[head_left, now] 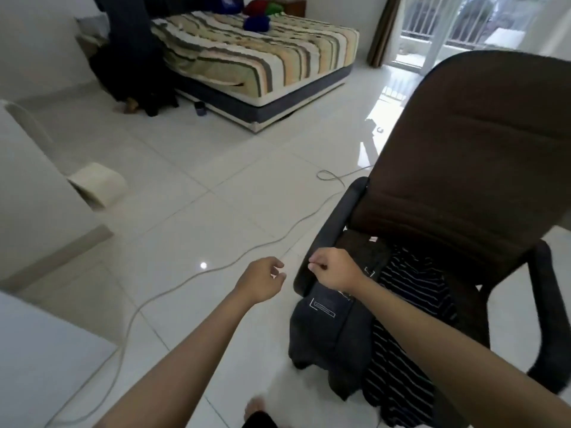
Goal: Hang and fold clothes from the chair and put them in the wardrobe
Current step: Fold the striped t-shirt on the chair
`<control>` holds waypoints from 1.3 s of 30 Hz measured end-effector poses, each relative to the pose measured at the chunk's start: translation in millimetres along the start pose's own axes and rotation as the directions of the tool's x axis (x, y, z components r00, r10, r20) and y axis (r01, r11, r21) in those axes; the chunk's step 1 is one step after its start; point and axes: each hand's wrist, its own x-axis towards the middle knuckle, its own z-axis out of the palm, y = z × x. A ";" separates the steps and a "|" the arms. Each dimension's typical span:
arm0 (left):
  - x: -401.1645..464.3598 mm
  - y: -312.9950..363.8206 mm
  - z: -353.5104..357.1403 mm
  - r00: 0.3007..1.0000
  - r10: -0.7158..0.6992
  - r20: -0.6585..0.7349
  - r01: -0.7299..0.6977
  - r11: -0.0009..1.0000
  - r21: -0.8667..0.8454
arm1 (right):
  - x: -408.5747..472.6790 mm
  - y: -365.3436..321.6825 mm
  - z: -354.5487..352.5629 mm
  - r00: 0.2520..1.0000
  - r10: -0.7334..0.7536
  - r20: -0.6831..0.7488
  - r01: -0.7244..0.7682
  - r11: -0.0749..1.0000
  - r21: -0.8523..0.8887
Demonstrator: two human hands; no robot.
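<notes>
Dark garment [327,332] draped off office chair [463,156] seat.
Right hand [332,270] curled just above it, grip unclear; left hand [262,279] loosely curled, empty.

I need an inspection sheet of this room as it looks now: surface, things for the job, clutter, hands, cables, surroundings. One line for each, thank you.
Surface: glossy white tiled floor.
Job's things: dark grey garment and black striped garment draped over the seat of the brown office chair; wardrobe not seen.
Clutter: small dark cup on the floor beside the bed.
Hands: left hand loosely curled, holding nothing; right hand curled above the grey garment, grip unclear.
Cables: grey cable snaking across the floor towards the chair.
Surroundings: coloured pillows on the bed, balcony door behind.
</notes>
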 end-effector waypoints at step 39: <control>350.9 149.9 389.5 0.881 -0.002 0.472 -0.055 0.993 0.107 | 106.4 482.7 -103.3 0.724 0.683 -0.092 -0.639 0.715 0.283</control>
